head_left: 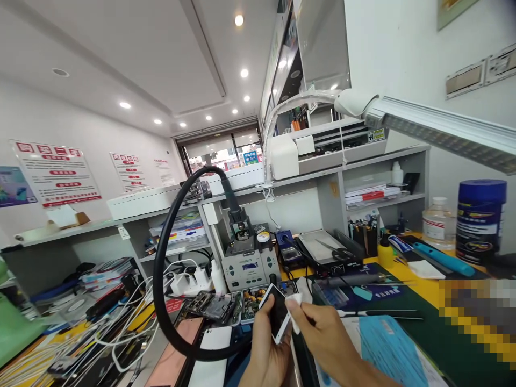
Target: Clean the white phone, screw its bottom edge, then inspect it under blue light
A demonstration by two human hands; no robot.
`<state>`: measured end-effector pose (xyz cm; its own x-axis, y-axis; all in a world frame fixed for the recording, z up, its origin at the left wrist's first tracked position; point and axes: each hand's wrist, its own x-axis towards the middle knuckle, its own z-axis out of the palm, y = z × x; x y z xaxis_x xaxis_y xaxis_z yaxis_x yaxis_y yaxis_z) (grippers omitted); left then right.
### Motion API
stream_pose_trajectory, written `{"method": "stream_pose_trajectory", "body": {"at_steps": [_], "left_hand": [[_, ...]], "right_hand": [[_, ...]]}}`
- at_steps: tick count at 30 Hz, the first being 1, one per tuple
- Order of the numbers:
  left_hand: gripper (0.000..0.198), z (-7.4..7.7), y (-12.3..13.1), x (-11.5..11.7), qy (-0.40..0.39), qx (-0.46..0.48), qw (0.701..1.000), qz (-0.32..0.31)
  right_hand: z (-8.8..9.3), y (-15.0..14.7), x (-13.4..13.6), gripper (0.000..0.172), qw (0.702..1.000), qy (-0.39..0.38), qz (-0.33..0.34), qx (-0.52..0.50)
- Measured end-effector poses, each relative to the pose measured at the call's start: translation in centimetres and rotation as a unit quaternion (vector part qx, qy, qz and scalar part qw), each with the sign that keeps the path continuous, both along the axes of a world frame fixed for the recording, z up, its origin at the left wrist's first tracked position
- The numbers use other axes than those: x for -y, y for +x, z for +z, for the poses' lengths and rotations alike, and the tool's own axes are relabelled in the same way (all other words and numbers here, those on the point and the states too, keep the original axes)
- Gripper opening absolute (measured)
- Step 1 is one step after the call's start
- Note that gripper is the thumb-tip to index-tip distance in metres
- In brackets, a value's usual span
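Observation:
My left hand (264, 346) is closed around a phone with a dark face and white edges (278, 312), held tilted above the bench. A small white wipe (297, 302) is pinched between the thumb and fingers of my right hand (324, 328), at the phone's right edge. Part of the phone's lower side is hidden by my fingers. Just behind the phone lies a tray of small circuit boards (250, 303). Left of my hands, a white phone (212, 344) lies flat near a pinkish panel (177, 349).
A thick black hose (161, 258) loops from the grey soldering station (250, 267) toward my hands. White cables (121, 328) sprawl at left. A blue face mask (391, 344), tweezers (379, 313) and a blue-lidded tub (479, 220) are at right. A lamp (439, 126) hangs overhead.

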<state>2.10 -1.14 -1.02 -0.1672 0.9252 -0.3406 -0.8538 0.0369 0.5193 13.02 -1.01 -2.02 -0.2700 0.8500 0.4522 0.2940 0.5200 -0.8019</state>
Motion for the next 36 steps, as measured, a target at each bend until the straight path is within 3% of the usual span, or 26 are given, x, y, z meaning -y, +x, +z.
{"method": "stream_pose_trajectory", "body": {"at_steps": [5,12,16,20,24,28,33,36], "left_hand": [[0.008,0.6,-0.2,-0.3,-0.048,0.001,0.998,-0.042],[0.012,2.1,0.2,0.8,-0.013,-0.004,0.999,-0.036],[0.020,2.4,-0.4,0.5,0.003,-0.012,0.998,-0.064],[0.036,2.6,-1.3,0.3,0.037,-0.006,0.997,-0.073],[0.045,2.9,-1.7,0.6,0.051,0.010,0.994,-0.099],[0.044,2.8,-1.2,0.7,0.048,-0.020,0.993,-0.104],[0.050,1.2,-0.6,-0.5,0.045,-0.046,0.994,-0.088],[0.047,0.1,-0.6,-1.5,0.046,-0.063,0.994,-0.079]], "right_hand": [[-0.4,-1.0,1.2,0.056,0.996,-0.023,0.088,0.024],[2.4,2.4,-2.5,0.056,0.981,-0.161,-0.036,-0.107],[3.4,3.5,-3.0,0.058,0.970,-0.212,-0.008,-0.121],[2.9,3.0,-2.2,0.058,0.968,-0.231,0.045,-0.091],[2.3,2.6,-1.8,0.056,0.976,-0.200,0.067,-0.045],[1.7,1.9,-0.4,0.052,0.989,-0.103,0.101,0.025],[0.4,0.4,1.4,0.049,0.968,0.010,0.213,0.130],[-0.3,-0.2,1.4,0.043,0.964,0.041,0.218,0.147]]}}
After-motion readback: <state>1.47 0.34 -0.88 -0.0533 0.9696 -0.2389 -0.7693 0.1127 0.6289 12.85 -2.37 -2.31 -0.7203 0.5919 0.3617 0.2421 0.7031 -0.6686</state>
